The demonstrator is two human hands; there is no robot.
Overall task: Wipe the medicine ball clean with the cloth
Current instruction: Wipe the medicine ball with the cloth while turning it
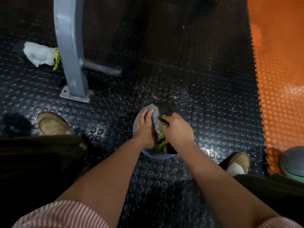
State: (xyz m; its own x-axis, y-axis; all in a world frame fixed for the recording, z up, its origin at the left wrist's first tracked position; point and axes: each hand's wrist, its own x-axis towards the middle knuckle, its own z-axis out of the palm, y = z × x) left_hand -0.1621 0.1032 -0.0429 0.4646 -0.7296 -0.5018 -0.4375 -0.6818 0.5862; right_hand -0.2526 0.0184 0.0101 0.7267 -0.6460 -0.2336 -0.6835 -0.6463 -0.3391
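A blue and grey medicine ball (156,120) rests on the black studded floor mat between my feet. My left hand (144,129) lies flat on the ball's left side, fingers spread over its top, steadying it. My right hand (178,127) is closed on a yellow and dark cloth (162,143), pressing it against the ball's right side. Most of the ball is hidden under my hands and the cloth; only its grey top strip and blue lower rim show.
A grey metal post (70,51) with a side peg and floor plate stands at the left. A crumpled white rag (39,54) lies beyond it. My shoes (52,124) flank the ball. An orange mat (279,71) borders the right; another ball (294,162) sits there.
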